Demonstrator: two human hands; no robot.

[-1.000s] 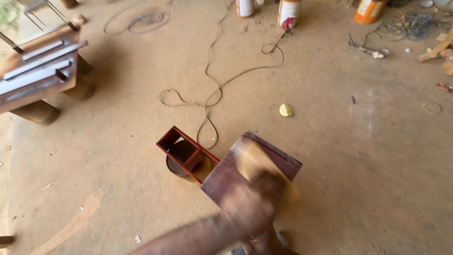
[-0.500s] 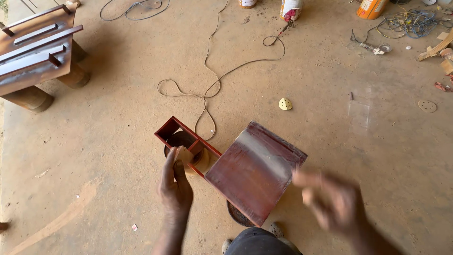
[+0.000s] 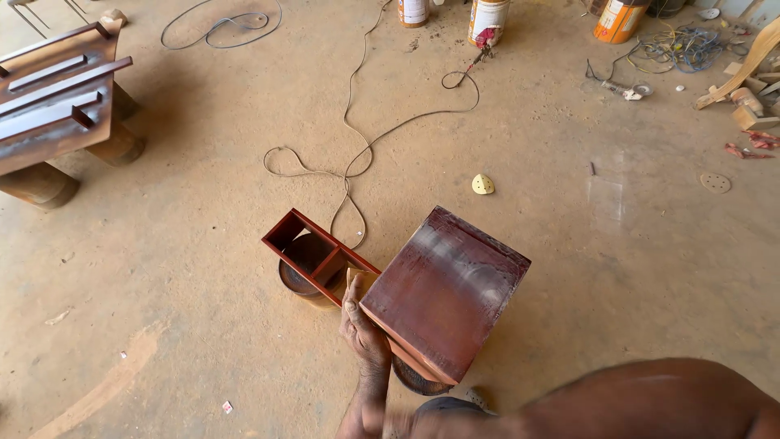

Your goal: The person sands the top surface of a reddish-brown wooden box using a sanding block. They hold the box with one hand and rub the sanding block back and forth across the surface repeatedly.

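Observation:
A dark red-brown wooden box (image 3: 445,293) stands tilted on a round base in front of me, its broad top face dusty and pale in the middle. My left hand (image 3: 363,329) presses against the box's left side, holding it. A tan scrap of sandpaper (image 3: 354,280) sticks up at its fingertips. Only my bare right arm (image 3: 650,398) shows along the bottom right; its hand is out of the picture. Just left of the box, a red open frame with compartments (image 3: 302,239) rests on a round can (image 3: 299,280).
A thin cable (image 3: 357,154) snakes over the sandy floor toward paint cans (image 3: 487,18) at the top. A yellow sanding pad (image 3: 483,184) lies beyond the box. A red-brown furniture piece (image 3: 57,97) sits on logs at left. Wood scraps (image 3: 751,73) lie at right.
One second ago a hand was rubbing the box top with sandpaper. My right hand then pulled back and has left the view. My left hand now stays at the box's left side.

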